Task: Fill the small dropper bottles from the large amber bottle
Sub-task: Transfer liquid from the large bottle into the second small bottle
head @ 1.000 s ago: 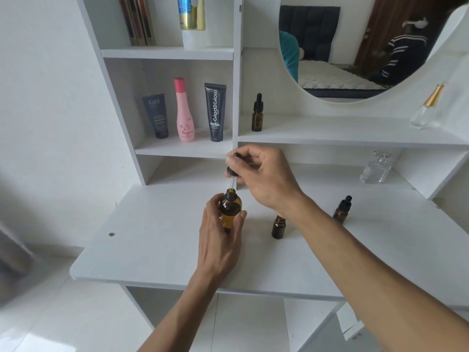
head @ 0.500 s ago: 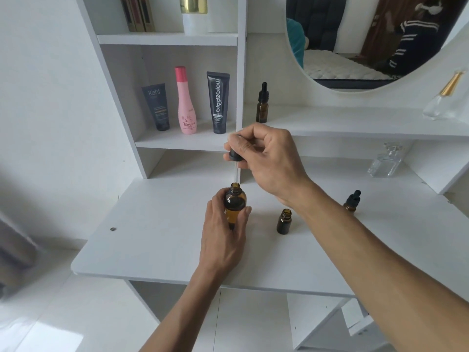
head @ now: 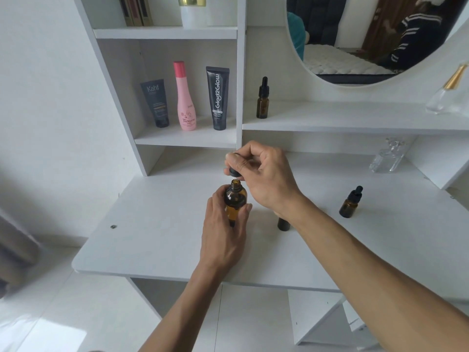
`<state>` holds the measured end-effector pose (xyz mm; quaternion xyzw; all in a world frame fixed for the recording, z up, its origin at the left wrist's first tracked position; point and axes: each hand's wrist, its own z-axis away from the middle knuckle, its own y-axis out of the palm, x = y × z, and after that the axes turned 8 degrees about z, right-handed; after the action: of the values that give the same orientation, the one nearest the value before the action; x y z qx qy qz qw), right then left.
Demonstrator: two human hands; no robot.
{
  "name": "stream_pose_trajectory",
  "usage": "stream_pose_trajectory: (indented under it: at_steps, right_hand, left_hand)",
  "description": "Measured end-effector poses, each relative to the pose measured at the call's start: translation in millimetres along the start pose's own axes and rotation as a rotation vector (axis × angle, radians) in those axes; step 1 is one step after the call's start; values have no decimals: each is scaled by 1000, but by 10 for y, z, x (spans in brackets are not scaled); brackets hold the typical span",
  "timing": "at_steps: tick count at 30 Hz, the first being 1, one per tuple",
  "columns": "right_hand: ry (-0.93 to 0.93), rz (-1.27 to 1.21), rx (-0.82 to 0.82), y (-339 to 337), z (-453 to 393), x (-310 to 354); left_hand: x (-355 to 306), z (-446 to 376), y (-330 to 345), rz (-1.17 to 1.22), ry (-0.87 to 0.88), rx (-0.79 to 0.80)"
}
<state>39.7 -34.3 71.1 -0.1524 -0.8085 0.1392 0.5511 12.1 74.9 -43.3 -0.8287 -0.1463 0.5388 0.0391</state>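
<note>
- Head view: the left hand (head: 223, 235) wraps thumb and fingers round the body of the large amber glass bottle (head: 235, 200), which stands upright on the white table (head: 157, 240) with its mouth uncapped.
- Head view: the right hand (head: 264, 174) hovers directly above that mouth, its thumb and forefinger pinching the black rubber-bulbed dropper cap (head: 233, 172); the other fingers are curled in. The glass pipette under the cap is barely visible, so I cannot tell whether its tip is inside the neck or how much liquid it carries.
- Head view: the relation that matters is vertical. The dropper sits just over the big bottle's opening, its long axis roughly in line with the bottle's upright axis.
- Head view: the small dark amber dropper bottle with no visible cap (head: 283, 224) stands on the table just right of the big bottle, mostly hidden beneath the right wrist. It is probably the receiving bottle, and the right hand is the nearer one; a short sideways carry would bring the dropper over it.
- Head view: a second small amber bottle with a black dropper cap (head: 350, 203) stands well apart to the right, and a third capped small amber bottle (head: 262, 102) stands on the white shelf (head: 355, 120) behind.
- Head view: judging by the task, this is the draw-or-transfer step; drips during the sideways carry are the likely risk.
</note>
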Motion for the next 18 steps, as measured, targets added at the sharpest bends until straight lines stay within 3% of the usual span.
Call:
stream_pose_trajectory:
  at_steps: [18]
  right_hand:
    - [33, -178, -42, -210, -57, 279]
  left_hand:
    - [1, 6, -2, -9, -22, 3]
